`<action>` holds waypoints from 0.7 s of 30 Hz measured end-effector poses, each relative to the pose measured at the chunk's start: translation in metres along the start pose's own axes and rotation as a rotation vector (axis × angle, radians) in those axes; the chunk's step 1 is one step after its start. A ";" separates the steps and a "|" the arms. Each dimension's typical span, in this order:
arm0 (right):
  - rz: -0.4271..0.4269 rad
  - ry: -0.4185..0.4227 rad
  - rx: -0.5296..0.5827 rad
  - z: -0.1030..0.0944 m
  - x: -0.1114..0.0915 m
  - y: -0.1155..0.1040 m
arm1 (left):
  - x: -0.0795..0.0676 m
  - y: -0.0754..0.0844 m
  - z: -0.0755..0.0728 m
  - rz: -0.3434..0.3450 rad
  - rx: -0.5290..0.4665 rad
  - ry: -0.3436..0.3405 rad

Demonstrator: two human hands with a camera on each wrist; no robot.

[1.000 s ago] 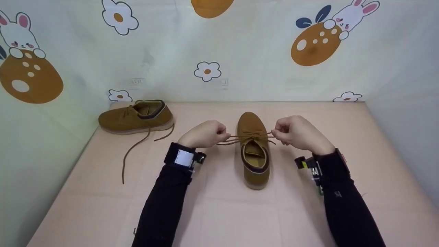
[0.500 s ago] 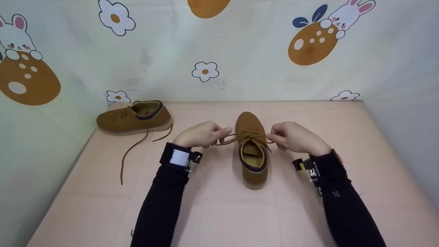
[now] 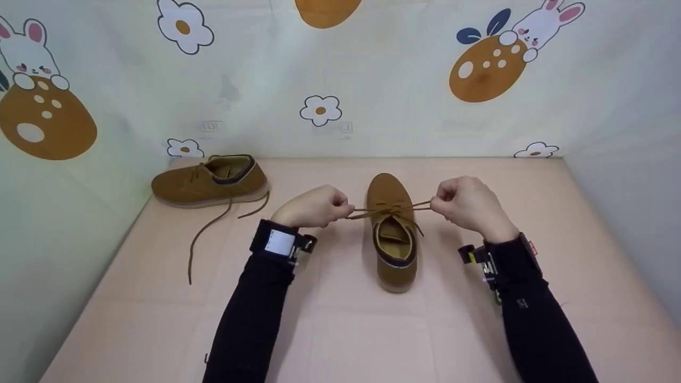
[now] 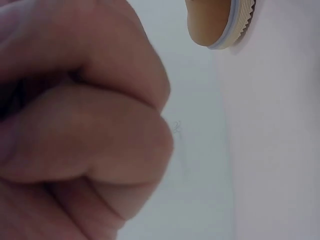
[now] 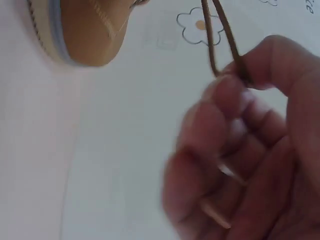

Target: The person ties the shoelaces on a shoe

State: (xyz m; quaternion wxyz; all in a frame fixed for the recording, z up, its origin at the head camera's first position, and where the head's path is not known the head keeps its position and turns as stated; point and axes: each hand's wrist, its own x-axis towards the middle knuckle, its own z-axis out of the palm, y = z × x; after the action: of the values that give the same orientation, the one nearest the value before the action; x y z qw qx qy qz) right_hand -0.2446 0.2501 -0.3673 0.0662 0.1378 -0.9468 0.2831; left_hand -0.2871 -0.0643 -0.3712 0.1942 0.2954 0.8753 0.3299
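A brown lace-up shoe (image 3: 390,189) stands in the middle of the table, toe toward the back wall. Its shoelace (image 3: 421,206) is crossed in a knot over the tongue and stretched out to both sides. To the shoe's left, my left hand (image 3: 314,206) pinches lace strands between thumb and curled fingers. On the other side my right hand (image 3: 473,207) pinches a loop of lace, whose two strands show in the right wrist view at the fingertips (image 5: 232,95). A loose lace end hangs by the shoe's right side. The left wrist view shows curled fingers (image 4: 90,130), with the lace hidden.
A second brown shoe (image 3: 213,183) stands at the back left, side on. One long lace end (image 3: 199,239) from it trails over the pink tabletop (image 3: 372,340). A patterned cloth wall (image 3: 393,69) closes off the back.
My right hand first came in closer to the shoe, then drew away to the right, pulling a loop out longer. My left thumb, extended half a second ago, is now folded onto the lace.
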 end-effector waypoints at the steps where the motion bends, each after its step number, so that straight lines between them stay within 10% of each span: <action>1: 0.028 -0.043 -0.004 0.000 0.000 0.001 | 0.000 0.001 0.000 -0.002 0.000 0.005; 11: 0.078 -0.362 0.130 -0.005 -0.002 0.005 | 0.003 0.001 0.002 -0.016 -0.079 -0.001; 21: -0.145 -0.394 -0.008 0.004 -0.003 0.009 | 0.000 -0.005 -0.001 -0.004 0.032 -0.040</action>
State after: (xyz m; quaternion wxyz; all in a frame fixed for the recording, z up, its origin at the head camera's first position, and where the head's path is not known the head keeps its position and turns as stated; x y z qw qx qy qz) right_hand -0.2446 0.2554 -0.3761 -0.0997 0.2578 -0.9303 0.2412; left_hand -0.2894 -0.0679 -0.3741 0.2077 0.3031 0.8770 0.3096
